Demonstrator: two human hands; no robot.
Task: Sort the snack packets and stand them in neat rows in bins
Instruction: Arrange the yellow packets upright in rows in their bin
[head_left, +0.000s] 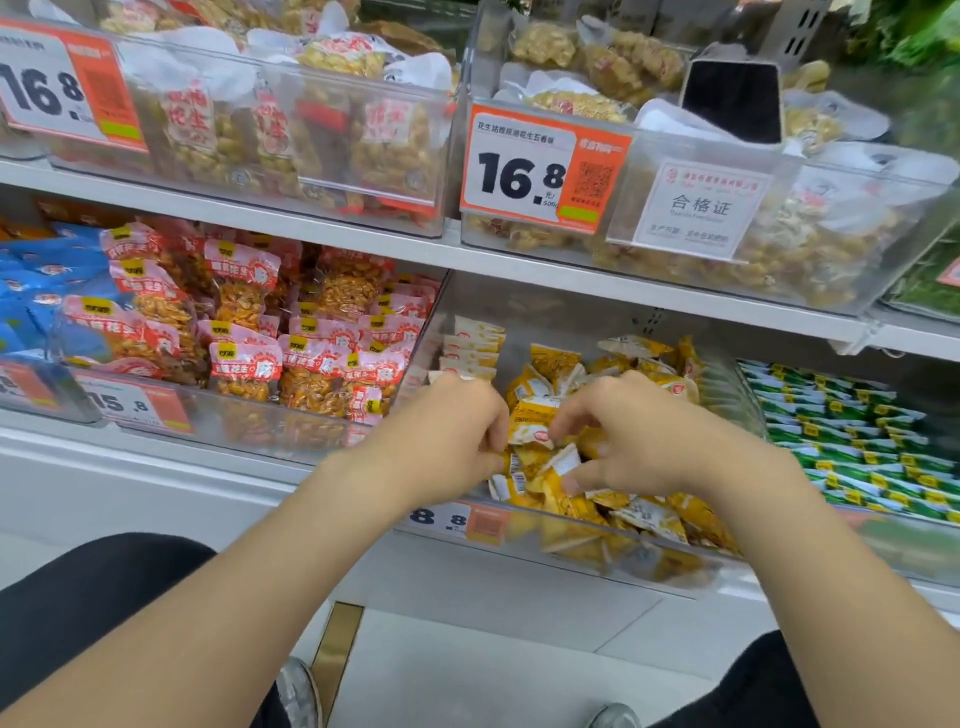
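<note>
Red-and-clear peanut packets (244, 358) fill the left bin. In the middle clear plastic bin (545, 312), left hand (457, 421) and right hand (639, 436) both curl into loose small yellow foil snack packets (649, 514), each pinching some, apparently to upright them beside the cream standing row (472, 348); green packets (841, 431) rightward already aligned

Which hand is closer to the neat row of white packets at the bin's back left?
Left. The left hand sits just in front of the row of white packets. The right hand is farther to the right, gripping loose yellow packets.
</note>
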